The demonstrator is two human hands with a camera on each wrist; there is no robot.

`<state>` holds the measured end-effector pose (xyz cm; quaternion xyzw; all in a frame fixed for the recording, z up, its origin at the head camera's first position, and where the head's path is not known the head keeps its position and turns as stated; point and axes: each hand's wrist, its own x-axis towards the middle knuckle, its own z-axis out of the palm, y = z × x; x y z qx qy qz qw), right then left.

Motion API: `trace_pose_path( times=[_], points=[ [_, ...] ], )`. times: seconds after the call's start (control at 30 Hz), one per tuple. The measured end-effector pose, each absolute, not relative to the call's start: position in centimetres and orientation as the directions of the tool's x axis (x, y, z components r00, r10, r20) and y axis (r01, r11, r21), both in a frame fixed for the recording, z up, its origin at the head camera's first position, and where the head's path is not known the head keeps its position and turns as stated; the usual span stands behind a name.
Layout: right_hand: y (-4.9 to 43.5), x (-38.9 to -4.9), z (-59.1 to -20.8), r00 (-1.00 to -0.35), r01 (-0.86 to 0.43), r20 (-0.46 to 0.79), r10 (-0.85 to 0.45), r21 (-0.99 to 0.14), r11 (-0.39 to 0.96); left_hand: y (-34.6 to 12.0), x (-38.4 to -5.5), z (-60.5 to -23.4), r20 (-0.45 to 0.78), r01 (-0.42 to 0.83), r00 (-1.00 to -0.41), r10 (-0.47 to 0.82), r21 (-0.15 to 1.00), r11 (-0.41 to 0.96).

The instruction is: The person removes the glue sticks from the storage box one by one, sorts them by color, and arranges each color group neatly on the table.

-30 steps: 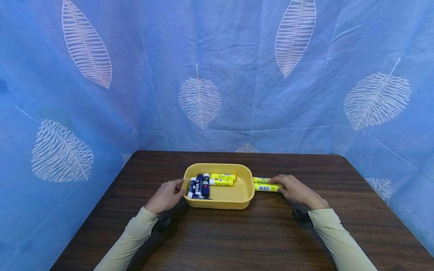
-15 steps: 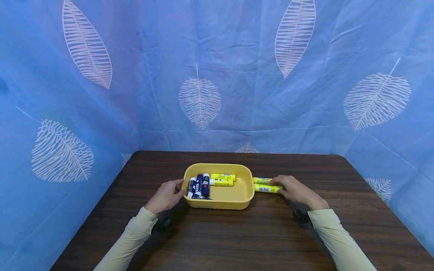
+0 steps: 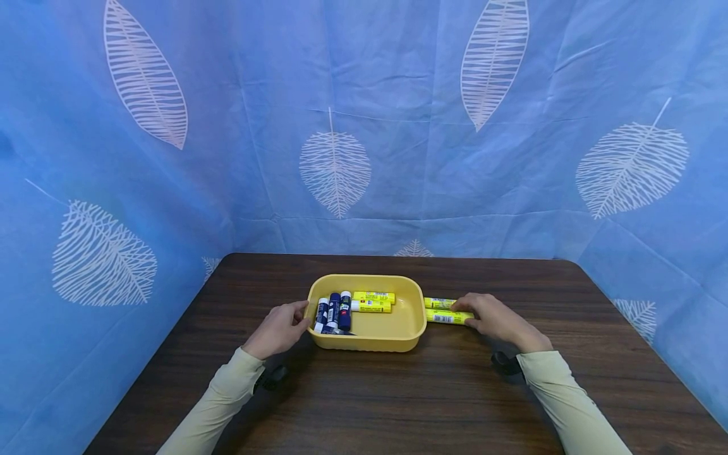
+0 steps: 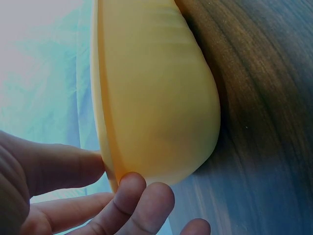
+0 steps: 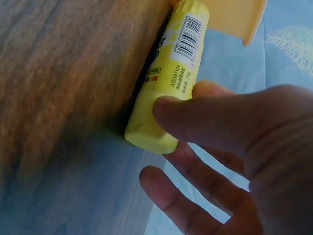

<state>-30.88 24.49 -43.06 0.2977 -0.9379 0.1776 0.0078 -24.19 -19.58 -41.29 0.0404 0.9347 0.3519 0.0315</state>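
A yellow plastic basket stands on the table; my left hand pinches its left rim between thumb and fingers, as the left wrist view shows. Two yellow glue sticks lie side by side against the basket's right wall. The thumb and a finger of my right hand pinch the nearer glue stick at its right end. Part of the farther glue stick is hidden under that hand. Inside the basket, several dark blue glue sticks crowd the left side, beside two yellow ones.
The dark wood table carries the basket towards its back half. Behind and around it hangs a blue cloth with white leaf patterns. A dark wrist camera sits below the left wrist, another below the right.
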Motion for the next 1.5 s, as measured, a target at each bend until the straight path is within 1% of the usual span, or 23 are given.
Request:
trace_pose_path(
  times=[0.6,0.9,1.17,1.4,1.5],
  points=[
    [24.6,-30.9,-42.5,-0.836,-0.541,0.109,-0.538,-0.329,0.774,-19.6,-24.3,-41.4,-0.032,0.053,-0.995,0.099,0.660,0.750],
    [24.5,-30.3,-41.2,-0.843,-0.534,0.132,-0.521,-0.311,0.786,-19.5,-24.3,-41.3,-0.034,0.056,-0.994,0.103,0.652,0.756],
    [23.4,-30.1,-40.2,-0.806,-0.591,0.178,-0.564,-0.302,0.748,-19.7,-24.3,-41.2,-0.039,0.046,-0.995,0.095,0.657,0.752],
    [21.0,-29.8,-39.0,-0.797,-0.602,0.196,-0.570,-0.313,0.734,-19.5,-24.3,-41.2,-0.059,0.019,-0.995,0.078,0.668,0.744],
    [19.8,-29.9,-38.4,-0.780,-0.625,0.206,-0.591,-0.306,0.718,-19.4,-24.4,-41.4,-0.061,0.013,-0.995,0.073,0.674,0.739]
  ],
)
